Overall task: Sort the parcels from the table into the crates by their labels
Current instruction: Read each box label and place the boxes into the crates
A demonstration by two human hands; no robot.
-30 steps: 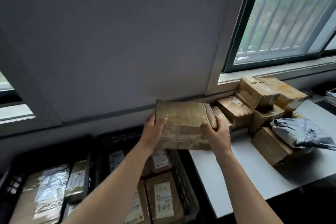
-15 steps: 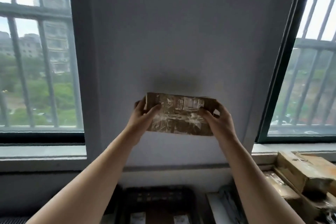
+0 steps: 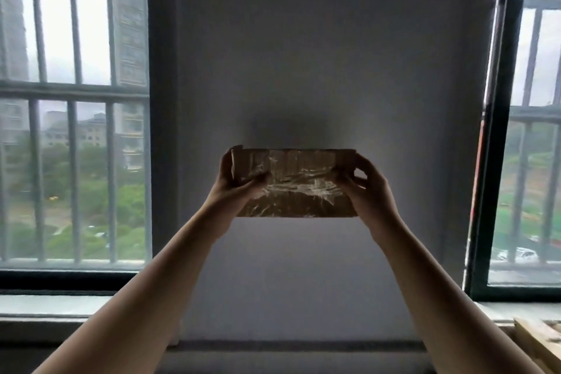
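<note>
Parcel [image 3: 296, 184] of taped cardboard is held aloft before the wall [image 3: 303, 55], spanned between the left hand [image 3: 235, 188] and the right hand [image 3: 368, 194]. Each end is pinched: thumbs are pressed on the near face, fingers are curled round behind. It is judged light and fairly stiff; the glossy tape [image 3: 303, 191] under the thumbs may be slick, so the bare edges beside the fingertips are better gripped. No label is seen.
</note>
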